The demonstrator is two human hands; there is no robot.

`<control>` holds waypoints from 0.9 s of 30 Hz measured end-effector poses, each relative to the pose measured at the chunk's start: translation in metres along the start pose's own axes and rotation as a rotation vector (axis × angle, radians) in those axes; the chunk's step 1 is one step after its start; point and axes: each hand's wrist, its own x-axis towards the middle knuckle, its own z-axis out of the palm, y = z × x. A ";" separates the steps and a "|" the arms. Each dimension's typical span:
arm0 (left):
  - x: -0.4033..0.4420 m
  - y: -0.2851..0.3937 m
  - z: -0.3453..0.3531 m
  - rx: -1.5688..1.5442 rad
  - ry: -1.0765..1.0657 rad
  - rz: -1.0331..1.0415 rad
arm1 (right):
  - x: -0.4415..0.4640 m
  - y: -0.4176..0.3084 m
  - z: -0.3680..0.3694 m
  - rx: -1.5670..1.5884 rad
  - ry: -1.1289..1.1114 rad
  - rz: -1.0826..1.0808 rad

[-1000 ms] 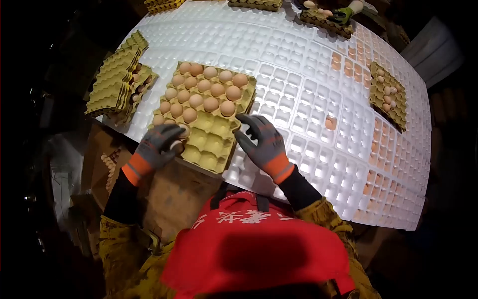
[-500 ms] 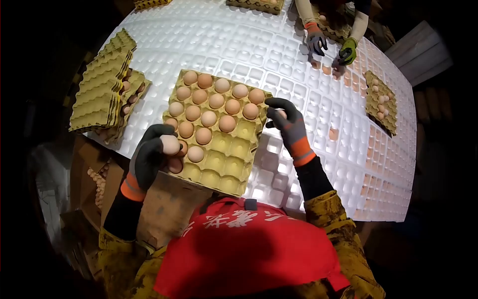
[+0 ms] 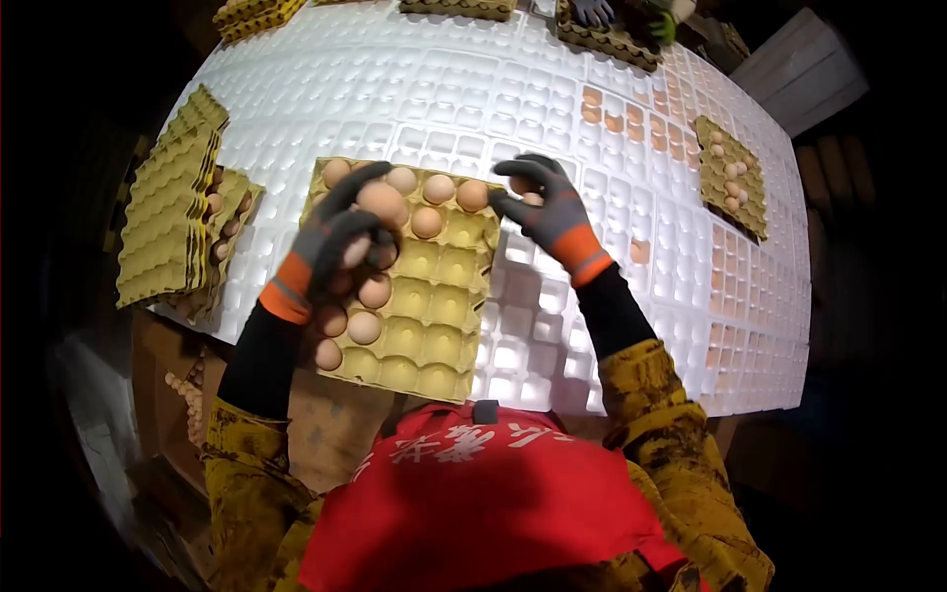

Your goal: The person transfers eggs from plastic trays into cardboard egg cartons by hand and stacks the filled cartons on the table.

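Note:
A yellow pulp egg tray [image 3: 419,340] lies in front of me, with brown eggs along its far row and down its left side. Most pockets on its right and near side hold nothing. My left hand [image 3: 340,237], in a grey and orange glove, is over the tray's left part, fingers curled round eggs; a brown egg [image 3: 382,201] shows at its fingertips. My right hand [image 3: 546,205], gloved alike, is just off the tray's right edge. Its fingers are bent round an egg [image 3: 533,198], partly hidden. Some eggs under my left hand are covered.
White moulded trays [image 3: 444,113] cover the table, with eggs in some pockets at right [image 3: 614,122]. Stacked pulp trays [image 3: 168,212] stand at left. Another egg tray [image 3: 732,178] lies at right. Across the table, a co-worker's gloved hands [image 3: 594,12] are over a tray.
Several eggs have left the tray's middle and right pockets. My left hand has moved up and inward over the tray. The co-worker's hands have drawn back to their own tray. The view has shifted slightly.

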 end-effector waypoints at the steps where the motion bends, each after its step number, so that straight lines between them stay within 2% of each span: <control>1: -0.007 0.009 0.010 -0.101 0.066 -0.013 | 0.004 -0.006 0.007 -0.252 -0.043 -0.012; 2: 0.007 -0.001 -0.001 0.234 0.068 0.112 | 0.008 -0.012 0.015 -0.507 -0.088 -0.021; 4: 0.037 -0.023 -0.015 0.972 0.113 0.400 | 0.023 -0.015 0.028 -0.729 -0.282 0.059; 6: 0.038 -0.025 0.016 1.492 0.144 0.591 | 0.019 -0.010 0.029 -0.635 -0.201 0.059; 8: 0.047 -0.024 0.048 1.939 0.125 0.341 | 0.000 0.004 0.024 -0.294 -0.025 0.059; 9: 0.056 -0.028 0.052 2.020 0.073 0.268 | -0.010 0.008 0.018 -0.086 0.042 0.076; 10: 0.061 -0.031 0.053 2.039 0.047 0.260 | -0.021 0.013 0.011 0.056 0.094 0.057; 13: 0.068 -0.027 0.047 2.055 -0.036 0.278 | -0.066 0.026 -0.029 0.359 0.022 0.312; 14: 0.067 -0.026 0.037 1.919 -0.015 0.396 | -0.085 0.040 -0.041 0.349 0.038 0.338; 16: 0.050 0.003 0.052 1.648 -0.003 0.467 | -0.120 0.073 -0.067 0.301 0.069 0.393; 18: 0.061 0.013 0.059 1.291 -0.022 0.286 | -0.148 0.108 -0.102 0.201 0.082 0.456; 19: 0.070 0.019 0.072 1.186 -0.036 0.150 | -0.151 0.117 -0.126 0.268 0.080 0.580; 20: 0.083 0.017 0.088 1.171 -0.060 0.197 | -0.150 0.128 -0.148 0.336 0.073 0.702; 24: 0.163 -0.005 0.189 1.176 -0.114 0.375 | -0.103 0.214 -0.221 -0.060 0.184 0.386; 25: 0.194 -0.020 0.209 1.217 -0.117 0.455 | -0.080 0.229 -0.236 -0.142 0.189 0.375; 27: 0.261 -0.050 0.252 1.265 -0.053 0.484 | -0.036 0.254 -0.259 -0.313 0.198 0.359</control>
